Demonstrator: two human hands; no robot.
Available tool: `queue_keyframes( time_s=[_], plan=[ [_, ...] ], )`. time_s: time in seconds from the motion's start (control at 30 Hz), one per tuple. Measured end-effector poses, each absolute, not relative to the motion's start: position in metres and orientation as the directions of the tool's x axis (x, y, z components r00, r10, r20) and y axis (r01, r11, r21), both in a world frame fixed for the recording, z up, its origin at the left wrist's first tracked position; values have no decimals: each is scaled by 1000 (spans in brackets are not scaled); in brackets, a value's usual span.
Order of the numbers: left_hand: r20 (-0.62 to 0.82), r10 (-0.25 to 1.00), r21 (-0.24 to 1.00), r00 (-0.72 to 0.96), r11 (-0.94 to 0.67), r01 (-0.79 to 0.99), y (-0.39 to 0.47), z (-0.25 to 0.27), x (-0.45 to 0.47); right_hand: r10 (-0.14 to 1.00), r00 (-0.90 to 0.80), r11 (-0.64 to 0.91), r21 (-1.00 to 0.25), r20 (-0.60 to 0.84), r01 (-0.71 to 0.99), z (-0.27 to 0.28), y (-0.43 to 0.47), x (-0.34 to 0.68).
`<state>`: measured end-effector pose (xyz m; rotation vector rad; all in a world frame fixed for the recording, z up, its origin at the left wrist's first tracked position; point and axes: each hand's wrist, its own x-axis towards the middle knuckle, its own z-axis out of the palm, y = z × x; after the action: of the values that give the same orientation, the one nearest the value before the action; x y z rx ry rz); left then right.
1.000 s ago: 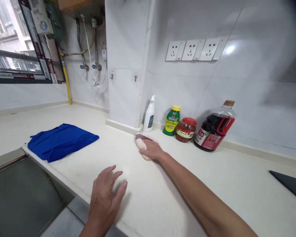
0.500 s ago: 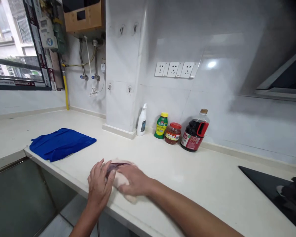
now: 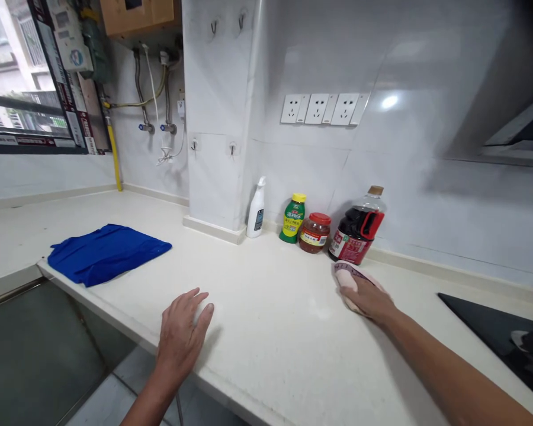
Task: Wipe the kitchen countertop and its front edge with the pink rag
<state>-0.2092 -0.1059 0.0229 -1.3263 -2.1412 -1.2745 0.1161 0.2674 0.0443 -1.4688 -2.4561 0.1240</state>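
Observation:
My right hand (image 3: 369,299) grips a folded pinkish-white cloth (image 3: 346,278) with a dark patterned edge. It presses the cloth on the white countertop (image 3: 266,313), just in front of the large bottle of dark sauce (image 3: 352,234). Part of the cloth is hidden under the fingers. Over the front part of the counter, my left hand (image 3: 184,331) hovers with fingers apart and holds nothing. A spread blue cloth (image 3: 109,254) lies on the counter to the left, beyond that hand.
Along the wall stand a white spray bottle (image 3: 256,210), a green bottle with a yellow cap (image 3: 292,219) and a red-lidded jar (image 3: 314,234). A black cooktop (image 3: 493,331) lies at the right. The counter's front edge (image 3: 222,387) runs below my left hand.
My right hand has moved the pinkish-white cloth from beside my left hand across the counter to the right, near the sauce bottle. My left hand stays in about the same place, now apart from the cloth.

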Motion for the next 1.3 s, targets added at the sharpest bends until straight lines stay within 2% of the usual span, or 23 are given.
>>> queue_keyframes(
  time_s=[0.07,0.17,0.33,0.47,0.5,0.57,0.7,0.73,0.8,0.87,1.0,1.17,1.3],
  plan=[
    [650,537,543,-537,166,823,-106,24,-208,867,-468,496,-211,172,842,52,261,78],
    [645,505,581,-573,163,797,-108,24,-208,773,-611,634,-232,169,738,58,224,4],
    [606,496,640,-622,160,752,-111,26,-209,425,-885,891,-261,188,372,66,111,-83],
    [588,472,685,-657,142,715,-111,26,-216,84,-969,950,-311,232,8,59,21,-82],
    [593,464,693,-658,121,710,-111,26,-219,35,-970,940,-337,242,-51,55,5,-74],
    [594,448,716,-668,83,693,-110,25,-226,5,-972,916,-392,234,-90,47,-13,-52],
    [531,462,737,-710,163,657,-108,28,-230,62,-973,905,-424,223,-40,44,3,-9],
    [508,479,727,-716,208,655,-107,30,-228,135,-964,916,-399,230,33,46,17,1],
    [463,518,700,-719,285,655,-108,35,-223,355,-904,904,-335,236,268,52,49,23],
    [438,548,674,-713,324,664,-109,41,-217,568,-789,816,-288,234,502,57,84,53],
    [426,596,627,-680,347,697,-112,49,-212,801,-551,597,-267,232,756,57,138,145],
    [426,631,569,-648,371,734,-110,53,-209,934,-291,337,-243,208,910,36,156,284],
    [374,685,534,-625,392,749,-106,56,-205,948,-218,261,-175,231,949,20,133,337]
  ],
)
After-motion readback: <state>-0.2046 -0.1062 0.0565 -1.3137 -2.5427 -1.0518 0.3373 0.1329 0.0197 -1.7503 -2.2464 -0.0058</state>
